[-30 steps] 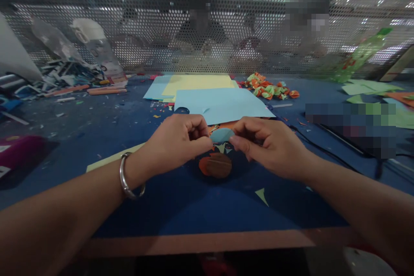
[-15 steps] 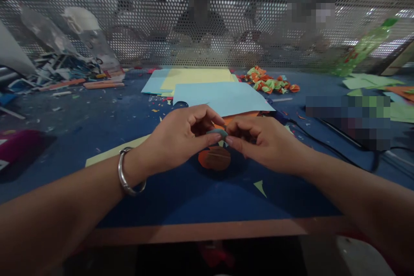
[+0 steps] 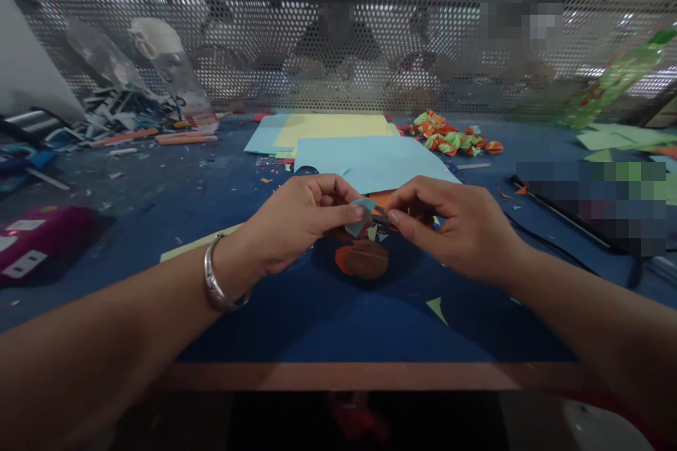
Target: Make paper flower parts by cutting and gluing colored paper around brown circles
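Note:
My left hand (image 3: 299, 222), with a silver bangle at the wrist, pinches a small folded piece of light blue paper (image 3: 360, 217) between thumb and fingers. Close beside it, my right hand (image 3: 449, 222) is closed in a pinch. A thin dark sliver pokes from its fingertips toward the paper; its kind is unclear. Below both hands, a round brown piece (image 3: 370, 259) overlaps an orange paper piece (image 3: 345, 260) on the blue table. A pale green paper scrap (image 3: 437, 311) lies nearer the front edge.
Behind my hands lie a light blue sheet (image 3: 370, 158) and a yellow sheet (image 3: 338, 128). Crumpled orange and green papers (image 3: 449, 139) sit farther back. A magenta power strip (image 3: 45, 239) and a clear bottle (image 3: 183, 77) stand left, a green bottle (image 3: 616, 84) right. Perforated metal screens the back.
My hands have moved slightly apart, and the right fingertips have come away from the blue paper. The paper now shows a wider, folded face. The whole view has shifted a little.

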Available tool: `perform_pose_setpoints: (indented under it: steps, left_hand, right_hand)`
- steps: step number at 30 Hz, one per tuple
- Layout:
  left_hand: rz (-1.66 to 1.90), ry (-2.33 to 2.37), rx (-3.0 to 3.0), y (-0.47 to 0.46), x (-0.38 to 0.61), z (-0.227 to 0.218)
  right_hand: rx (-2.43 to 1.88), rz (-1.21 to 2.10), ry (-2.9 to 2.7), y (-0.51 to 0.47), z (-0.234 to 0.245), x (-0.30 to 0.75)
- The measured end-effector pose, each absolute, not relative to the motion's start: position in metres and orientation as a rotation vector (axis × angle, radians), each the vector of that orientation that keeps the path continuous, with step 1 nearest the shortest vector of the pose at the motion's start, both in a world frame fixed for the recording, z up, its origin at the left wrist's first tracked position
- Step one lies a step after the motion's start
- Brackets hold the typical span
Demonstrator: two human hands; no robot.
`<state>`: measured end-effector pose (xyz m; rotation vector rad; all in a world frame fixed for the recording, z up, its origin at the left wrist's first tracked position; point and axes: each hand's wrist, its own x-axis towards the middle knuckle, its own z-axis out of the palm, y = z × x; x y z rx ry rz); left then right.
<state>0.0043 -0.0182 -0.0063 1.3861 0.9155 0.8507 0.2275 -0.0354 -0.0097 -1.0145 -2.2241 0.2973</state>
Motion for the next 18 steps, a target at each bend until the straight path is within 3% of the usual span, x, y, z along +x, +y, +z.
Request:
perform_pose_setpoints:
  steps: [10,18]
  left_hand:
    - [0.85,0.892,1.037,-0.025,0.013,-0.008]
    - [0.822,0.855,0.997,-0.03,0.016,-0.01]
  right_hand:
    - [-0.759,-0.047,-2.355,-0.04,-0.016,0.222]
    - [-0.687,-0.086,-2.404,-0.039,-0.013,0.222]
